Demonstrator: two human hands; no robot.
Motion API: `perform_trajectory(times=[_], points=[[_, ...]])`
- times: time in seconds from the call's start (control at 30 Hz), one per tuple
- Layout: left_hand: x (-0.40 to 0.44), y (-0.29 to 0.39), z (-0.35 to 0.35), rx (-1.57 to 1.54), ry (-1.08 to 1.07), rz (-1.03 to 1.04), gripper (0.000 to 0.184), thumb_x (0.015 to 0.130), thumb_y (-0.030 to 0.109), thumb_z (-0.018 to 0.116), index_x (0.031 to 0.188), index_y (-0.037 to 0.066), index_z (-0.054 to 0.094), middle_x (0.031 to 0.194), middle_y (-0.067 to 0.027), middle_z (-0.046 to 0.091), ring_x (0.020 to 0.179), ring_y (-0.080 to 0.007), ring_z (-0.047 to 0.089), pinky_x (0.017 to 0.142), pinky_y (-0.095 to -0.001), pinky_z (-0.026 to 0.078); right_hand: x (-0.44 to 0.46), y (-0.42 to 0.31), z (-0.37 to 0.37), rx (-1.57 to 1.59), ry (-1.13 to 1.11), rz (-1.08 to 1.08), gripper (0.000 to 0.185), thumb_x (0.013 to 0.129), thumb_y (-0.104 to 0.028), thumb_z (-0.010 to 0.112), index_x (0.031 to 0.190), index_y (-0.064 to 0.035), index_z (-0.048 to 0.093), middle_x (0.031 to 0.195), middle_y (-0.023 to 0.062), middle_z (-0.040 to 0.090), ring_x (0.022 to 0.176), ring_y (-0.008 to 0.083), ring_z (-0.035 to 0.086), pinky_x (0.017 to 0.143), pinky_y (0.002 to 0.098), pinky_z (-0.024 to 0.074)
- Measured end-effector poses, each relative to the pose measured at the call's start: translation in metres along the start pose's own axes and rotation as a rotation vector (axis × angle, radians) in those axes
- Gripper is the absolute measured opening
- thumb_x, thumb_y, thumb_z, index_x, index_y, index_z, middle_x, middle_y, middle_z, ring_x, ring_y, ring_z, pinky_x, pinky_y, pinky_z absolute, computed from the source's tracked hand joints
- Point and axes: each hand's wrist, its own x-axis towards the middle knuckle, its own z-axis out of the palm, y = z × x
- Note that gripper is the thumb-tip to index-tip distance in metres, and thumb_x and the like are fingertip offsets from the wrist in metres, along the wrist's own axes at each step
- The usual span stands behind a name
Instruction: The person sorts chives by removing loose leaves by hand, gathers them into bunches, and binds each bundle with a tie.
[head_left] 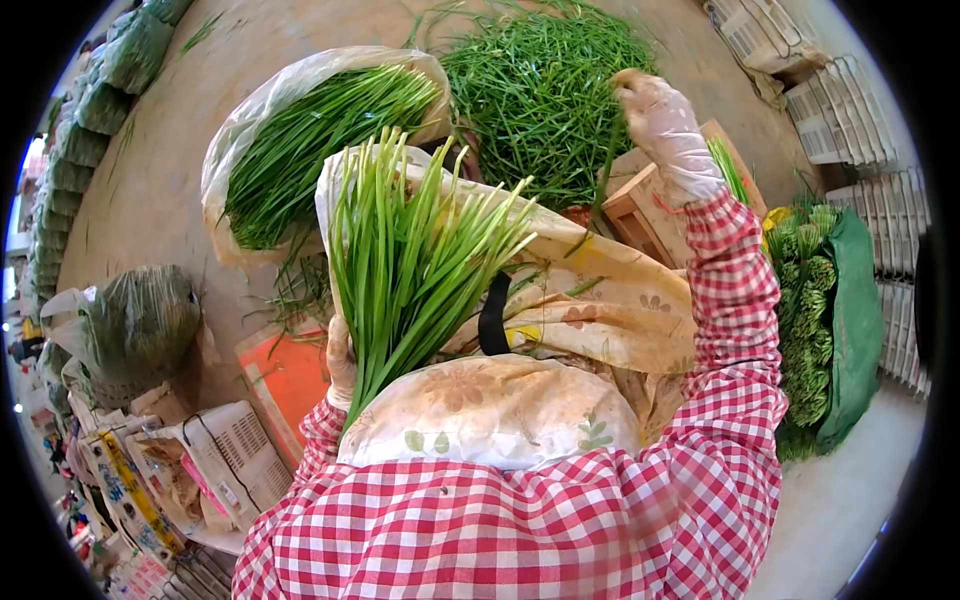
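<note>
Over my apron [490, 410], my left hand [341, 365] is grasping green stalks [410, 260]; beside the loose heap [545, 110], my right hand [662, 125] is hovering, its fingers holding I cannot tell what, if anything.

- Cloth [480, 410] is showing brown flowers, green leaves.
- Stalks [400, 275] beside the cloth are showing green with pale ends.
- Sleeve [735, 290] right of the cloth is showing red-and-white checks.
- Panel [280, 385] left of the cloth is showing orange-red.

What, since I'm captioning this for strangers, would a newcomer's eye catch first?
The bright fan of green stalks near the centre, by the left hand, stands out first. Next come the tangled heap of greens at the top and the red-and-white checked shirt along the bottom.
</note>
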Motion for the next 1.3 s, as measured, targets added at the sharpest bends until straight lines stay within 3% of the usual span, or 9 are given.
perform_trajectory(times=[0.13,0.2,0.37,0.67,0.73,0.87,0.97,1.07,1.3], points=[[0.003,0.003,-0.006,0.022,-0.033,0.003,0.046,0.087,0.039,0.05,0.115,0.003,0.052,0.105,-0.0091,0.061,0.091,-0.018,0.06,0.08,-0.0323,0.05,-0.038,-0.038,-0.001,-0.223,-0.407,0.159,0.028,0.092,-0.019,0.041,0.109,-0.0042,0.057,0.084,0.0122,0.062,0.071,0.0269,0.061,0.066,0.0379,0.0521],[0.002,0.006,-0.001,0.027,-0.009,0.0,0.046,0.087,0.039,0.051,0.115,0.003,0.052,0.105,-0.0089,0.061,0.091,-0.0177,0.06,0.08,-0.0314,0.05,-0.081,-0.078,0.021,0.698,-0.62,0.054,0.039,0.093,-0.03,0.039,0.12,-0.0054,0.052,0.096,0.0192,0.062,0.083,0.0304,0.061,0.077,0.0364,0.0498],[0.026,0.016,0.013,0.069,-0.057,-0.117,0.04,0.087,0.028,0.055,0.117,0.002,0.051,0.107,-0.0079,0.06,0.092,-0.0157,0.059,0.082,-0.0289,0.049,-0.072,-0.186,0.007,1.246,-1.072,0.175,0.075,0.08,-0.06,0.051,0.125,-0.0004,0.045,0.118,0.0194,0.053,0.107,0.0307,0.051,0.092,0.0367,0.0401],[0.084,0.014,0.128,1.595,-0.297,0.723,0.097,0.073,0.032,0.066,0.138,-0.009,0.008,0.122,-0.0329,0.043,0.089,-0.0368,0.059,0.071,-0.0363,0.05,-0.037,-0.172,0.038,2.13,-0.598,0.636,0.063,0.077,-0.029,0.07,0.13,-0.0059,0.043,0.121,0.007,0.053,0.109,0.019,0.051,0.093,0.0309,0.0411],[0.078,0.019,0.143,1.548,-0.439,0.537,0.096,0.077,0.032,0.065,0.138,-0.011,0.004,0.143,-0.0311,0.01,0.136,-0.0361,0.014,0.109,-0.0333,0.017,-0.026,-0.159,0.031,2.024,-0.425,0.592,0.061,0.079,-0.031,0.065,0.128,-0.0028,0.044,0.12,0.008,0.055,0.109,0.0171,0.052,0.093,0.033,0.0426],[0.058,0.084,0.172,1.454,-0.959,0.207,0.09,0.08,0.036,0.063,0.142,0.0,0.009,0.147,-0.0258,0.002,0.137,-0.0333,0.011,0.11,-0.0381,0.014,-0.003,-0.109,0.012,2.171,-0.5,0.599,0.054,0.083,-0.023,0.059,0.128,0.0023,0.041,0.102,0.0064,0.06,0.091,0.0169,0.059,0.084,0.0307,0.0488],[0.066,0.114,0.153,1.074,-0.987,0.584,0.063,0.084,0.03,0.059,0.135,0.001,0.036,0.143,-0.0179,0.027,0.13,-0.0285,0.031,0.106,-0.0407,0.025,0.011,-0.065,-0.026,2.364,-0.78,0.58,0.062,0.084,-0.022,0.056,0.132,0.0066,0.031,0.094,0.0065,0.058,0.079,0.0175,0.061,0.068,0.0303,0.0541],[0.082,0.112,0.127,0.605,-0.694,0.15,0.041,0.088,0.028,0.055,0.117,-0.001,0.056,0.115,-0.0131,0.059,0.113,-0.0233,0.05,0.1,-0.0355,0.034,0.016,-0.05,-0.061,2.112,-0.89,0.728,0.051,0.084,-0.022,0.057,0.125,0.005,0.041,0.089,0.0079,0.061,0.071,0.0173,0.061,0.062,0.0293,0.0532],[0.097,0.038,0.096,0.537,-0.66,-0.276,0.03,0.087,0.025,0.058,0.101,-0.001,0.064,0.094,-0.0091,0.066,0.091,-0.015,0.061,0.084,-0.0265,0.046,-0.037,-0.071,-0.079,1.96,-0.976,0.81,0.034,0.084,-0.029,0.06,0.097,0.002,0.062,0.086,0.0104,0.064,0.072,0.0151,0.063,0.065,0.0263,0.0518]])
